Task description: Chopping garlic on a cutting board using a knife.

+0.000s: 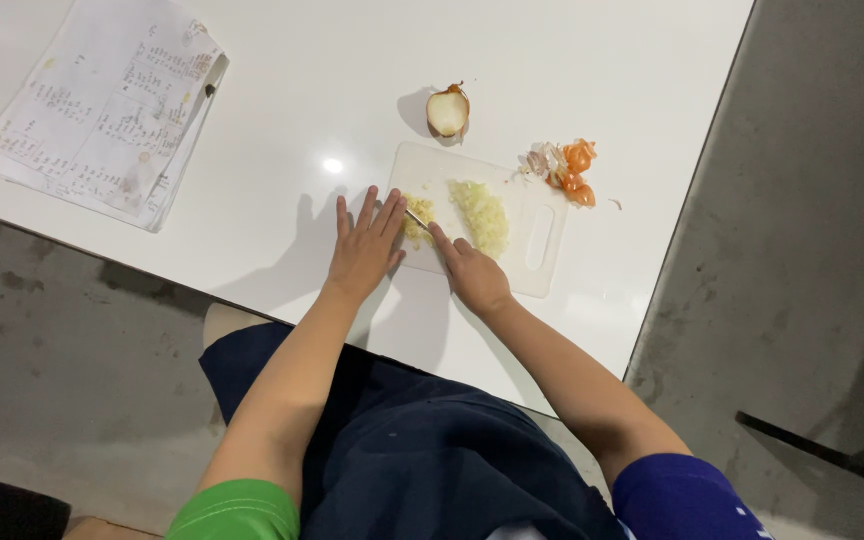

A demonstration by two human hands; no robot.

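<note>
- Head view: a person sits at a white table and looks down at both hands.
- The left hand lies flat with its fingers spread apart. It presses on the near left edge of a white cutting board.
- The right hand is closed around a knife. Only a bit of the thin blade shows, just by the left fingertips.
- A small heap of chopped onion sits under the blade. A bigger heap of chopped onion lies in the middle of the board.
- Half an onion stands on the table just past the far edge of the board.
- Orange onion skins lie by the far right corner of the board, near the right edge of the table.
- A stack of papers lies at the far left of the table, well apart from the board.
- The table top is shiny, and a light glints on it.
- The floor around the table is grey and rough.
</note>
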